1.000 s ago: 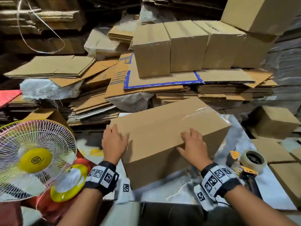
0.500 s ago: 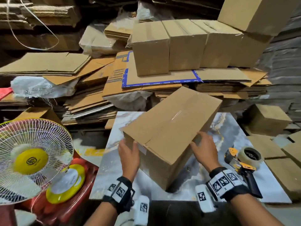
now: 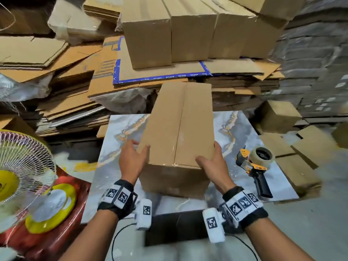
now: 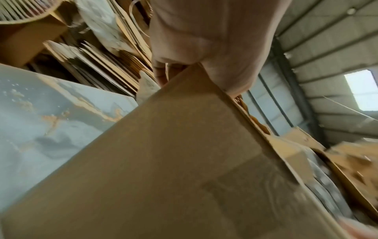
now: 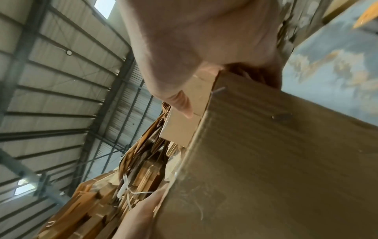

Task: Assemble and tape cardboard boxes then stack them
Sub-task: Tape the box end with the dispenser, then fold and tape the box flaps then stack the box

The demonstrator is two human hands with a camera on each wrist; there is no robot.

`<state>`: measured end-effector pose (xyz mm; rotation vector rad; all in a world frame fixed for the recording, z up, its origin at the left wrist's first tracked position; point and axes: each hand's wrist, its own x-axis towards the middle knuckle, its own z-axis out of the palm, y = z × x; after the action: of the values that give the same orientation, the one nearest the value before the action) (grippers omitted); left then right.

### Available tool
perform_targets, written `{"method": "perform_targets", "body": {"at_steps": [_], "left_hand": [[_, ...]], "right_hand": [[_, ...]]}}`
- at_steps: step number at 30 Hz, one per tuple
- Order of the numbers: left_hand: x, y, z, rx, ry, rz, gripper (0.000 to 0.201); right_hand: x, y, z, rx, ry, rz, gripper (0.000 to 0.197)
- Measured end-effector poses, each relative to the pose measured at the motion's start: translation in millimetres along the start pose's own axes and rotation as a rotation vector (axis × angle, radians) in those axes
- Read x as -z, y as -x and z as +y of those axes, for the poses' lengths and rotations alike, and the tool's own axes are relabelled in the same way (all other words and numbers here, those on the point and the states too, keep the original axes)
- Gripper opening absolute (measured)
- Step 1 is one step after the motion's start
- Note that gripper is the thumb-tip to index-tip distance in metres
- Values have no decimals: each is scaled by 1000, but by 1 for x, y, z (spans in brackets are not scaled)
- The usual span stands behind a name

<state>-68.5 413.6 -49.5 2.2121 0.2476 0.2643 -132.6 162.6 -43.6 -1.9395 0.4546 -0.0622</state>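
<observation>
A closed cardboard box (image 3: 178, 129) stands lengthwise between the two hands, above a marbled board (image 3: 120, 132), with clear tape running down its top seam. The left hand (image 3: 132, 161) grips the near left corner: the thumb lies on the top face and the fingers go down the side, mostly hidden behind the box. The right hand (image 3: 213, 164) holds the near right corner the same way, thumb across the top edge, fingers curled down the right side out of sight. The box's underside is hidden, so I cannot tell whether it rests on the board or is lifted clear.

The left wrist view shows little beyond the palm (image 4: 204, 32) and a blurred box face (image 4: 163, 161). In the right wrist view the thumb (image 5: 180, 100) and a box wall (image 5: 276, 161) fill the frame, with roof sheeting behind.

Just right of the right hand a tape dispenser (image 3: 256, 166) lies on the board. Beyond the hands, a row of finished boxes (image 3: 188, 31) stands on flat cardboard sheets (image 3: 160, 72); their tops are cut off by the frame. Left of the left hand a fan (image 3: 20, 166) is partly cut off and blurred. More boxes (image 3: 280, 115) sit to the far right, smeared by motion.
</observation>
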Motion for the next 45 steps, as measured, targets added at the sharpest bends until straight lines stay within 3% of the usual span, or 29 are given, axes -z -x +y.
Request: {"method": "perform_targets", "body": {"at_steps": [5,8,11,14,17,19,23,28,30,34,36,39,42,45], "left_hand": [[-18,23,17,-71,-43,-45,36],[-24,14,26,-149,-182,-98,40],[-31,13,48,-352,-385,-91,44],[-51,30,87,-581,-345,-132,42],[-84,56,124,-732,-273,-248,43],[-109,68,143,-740,-307,-347,55],[-145,78,155,-617,-582,-485,80],[-160,81,147,-631,-779,-407,73],[-158,79,143,-651,-752,-381,74],[-159,76,137,-693,-706,-363,74],[-157,74,134,-691,-687,-352,73],[-158,74,132,-699,-695,-326,72],[-160,74,130,-705,-693,-303,70],[-160,75,129,-700,-691,-310,70]], "right_hand": [[22,-18,1,7,-28,50,85],[27,-30,3,-10,-112,25,81],[36,-39,10,-69,-229,31,79],[53,-41,20,-91,-230,114,55],[77,-43,41,-170,-209,232,46],[97,-48,59,-249,-128,289,41],[136,-58,94,-321,97,332,31],[173,-85,148,-533,348,289,44],[182,-94,163,-535,347,202,27],[196,-123,210,-665,200,61,43],[197,-138,248,-756,-48,-57,61],[187,-136,249,-941,-442,-192,25],[181,-127,236,-972,-697,-343,20],[173,-115,224,-973,-823,-356,10]]}}
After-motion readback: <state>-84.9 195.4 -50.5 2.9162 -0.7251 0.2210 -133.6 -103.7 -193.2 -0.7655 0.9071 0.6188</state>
